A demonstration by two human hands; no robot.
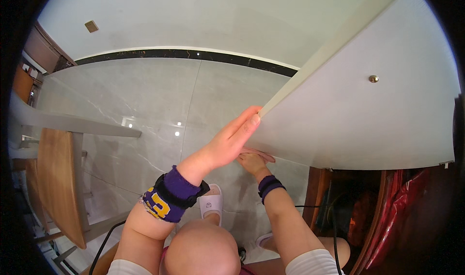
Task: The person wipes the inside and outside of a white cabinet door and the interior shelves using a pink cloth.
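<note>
My left hand [230, 140] holds the free edge of a white cabinet door [341, 122], thumb on the near face and fingers wrapped around the far side. The door stands swung out and has a small brass knob [373, 79]. Lower down, my right hand [253, 163] presses a folded pink cloth [268, 156] close to the door's bottom edge. Part of the cloth is hidden behind my left hand and the door. Whether it touches the door's underside I cannot tell.
On the right, a dark wooden cabinet [313, 195] holds a shiny red plastic bag [388, 217] among other items. A grey chair with a wooden seat [60, 180] stands left. Ahead are glossy floor tiles [145, 89] and a white wall [181, 17]. Black cables [105, 244] hang beside me.
</note>
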